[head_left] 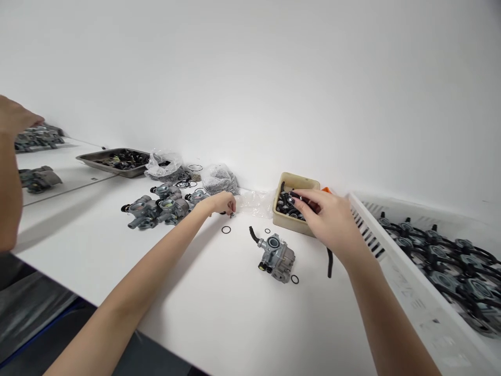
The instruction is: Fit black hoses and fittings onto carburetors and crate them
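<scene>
A grey metal carburetor (277,258) with a short black hose lies on the white table. Beyond it to the left, my left hand (224,202) is closed at the tabletop, its fingertips on a small part too tiny to name. My right hand (326,211) reaches over a beige bin (295,224) of small black parts, thumb and fingers pinched round a black part. A black hose (330,262) hangs below that hand; its upper end is hidden. Thin black rings (226,230) lie around the carburetor, one of them (295,279) near its right side.
Several carburetors (169,208) stand at the left, with plastic bags (219,179) and a metal tray (113,168) behind. A white crate (415,297) of carburetors with hoses fills the right side. Another person's arm (10,172) enters at the far left.
</scene>
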Motion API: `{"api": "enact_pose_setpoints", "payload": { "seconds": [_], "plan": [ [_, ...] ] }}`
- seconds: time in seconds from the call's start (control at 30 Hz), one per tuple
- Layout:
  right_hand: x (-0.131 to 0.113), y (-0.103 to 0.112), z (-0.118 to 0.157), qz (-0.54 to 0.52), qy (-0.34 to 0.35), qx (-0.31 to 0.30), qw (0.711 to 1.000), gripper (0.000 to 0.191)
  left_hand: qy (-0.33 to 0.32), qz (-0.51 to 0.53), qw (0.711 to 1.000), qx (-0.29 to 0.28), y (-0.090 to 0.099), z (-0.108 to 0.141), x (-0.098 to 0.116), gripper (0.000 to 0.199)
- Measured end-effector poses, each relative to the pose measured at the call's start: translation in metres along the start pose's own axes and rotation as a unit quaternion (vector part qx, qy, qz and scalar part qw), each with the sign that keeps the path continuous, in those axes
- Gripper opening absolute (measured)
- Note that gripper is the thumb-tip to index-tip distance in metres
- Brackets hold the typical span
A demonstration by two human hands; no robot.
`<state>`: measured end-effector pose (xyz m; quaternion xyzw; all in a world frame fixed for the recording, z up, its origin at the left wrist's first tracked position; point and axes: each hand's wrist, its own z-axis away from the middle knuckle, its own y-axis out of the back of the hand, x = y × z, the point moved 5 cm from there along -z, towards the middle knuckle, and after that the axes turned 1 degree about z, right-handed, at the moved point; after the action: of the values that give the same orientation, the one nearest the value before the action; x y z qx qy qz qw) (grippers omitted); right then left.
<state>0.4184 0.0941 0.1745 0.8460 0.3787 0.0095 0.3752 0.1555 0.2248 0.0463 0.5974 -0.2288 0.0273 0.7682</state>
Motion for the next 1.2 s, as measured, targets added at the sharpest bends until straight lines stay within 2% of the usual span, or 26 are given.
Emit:
{"api": "enact_pose_setpoints", "payload": {
  "seconds": [0.07, 0.13, 0.27, 0.33, 0.4, 0.53, 0.7, 0.83, 0.97, 1.03, 1.1, 1.2],
  "plan": [
    [0.008, -0.005, 0.000, 0.004, -0.016, -0.033, 0.999, 0.018, -0.012, 0.008, 0.998, 0.053, 0.013, 0.005, 0.003, 0.017],
    [0.017, -0.014, 0.001, -0.002, -0.028, -0.077, 0.997, 0.020, -0.027, 0.018, 0.991, 0.132, 0.031, 0.013, 0.009, 0.013],
    [0.045, -0.046, 0.010, -0.011, -0.111, -0.226, 0.968, 0.030, -0.060, 0.047, 0.955, 0.288, 0.063, 0.037, 0.034, 0.025],
    [0.060, -0.062, 0.017, -0.009, -0.150, -0.293, 0.944, 0.033, -0.079, 0.064, 0.937, 0.333, 0.071, 0.050, 0.051, 0.025],
    [0.070, -0.073, 0.023, -0.018, -0.155, -0.332, 0.930, 0.034, -0.102, 0.084, 0.925, 0.356, 0.075, 0.061, 0.069, 0.024],
    [0.080, -0.079, 0.030, -0.025, -0.155, -0.346, 0.925, 0.034, -0.143, 0.118, 0.905, 0.382, 0.075, 0.076, 0.096, 0.020],
    [0.067, -0.061, 0.026, -0.035, -0.153, -0.297, 0.942, 0.033, -0.175, 0.146, 0.881, 0.415, 0.072, 0.091, 0.119, 0.029],
    [0.038, -0.048, 0.026, -0.061, -0.136, -0.256, 0.955, 0.031, -0.187, 0.175, 0.861, 0.440, 0.056, 0.118, 0.144, 0.038],
    [0.004, -0.049, 0.046, -0.101, -0.109, -0.237, 0.960, 0.032, -0.180, 0.224, 0.842, 0.456, 0.017, 0.153, 0.161, 0.034],
    [-0.012, -0.049, 0.065, -0.124, -0.104, -0.230, 0.960, 0.031, -0.176, 0.251, 0.835, 0.457, -0.008, 0.172, 0.160, 0.040],
    [-0.028, -0.046, 0.092, -0.141, -0.102, -0.218, 0.960, 0.031, -0.167, 0.269, 0.836, 0.449, -0.032, 0.196, 0.152, 0.037],
    [-0.048, -0.034, 0.143, -0.164, -0.110, -0.171, 0.965, 0.029, -0.108, 0.331, 0.858, 0.378, -0.072, 0.235, 0.129, 0.038]
  ]
}}
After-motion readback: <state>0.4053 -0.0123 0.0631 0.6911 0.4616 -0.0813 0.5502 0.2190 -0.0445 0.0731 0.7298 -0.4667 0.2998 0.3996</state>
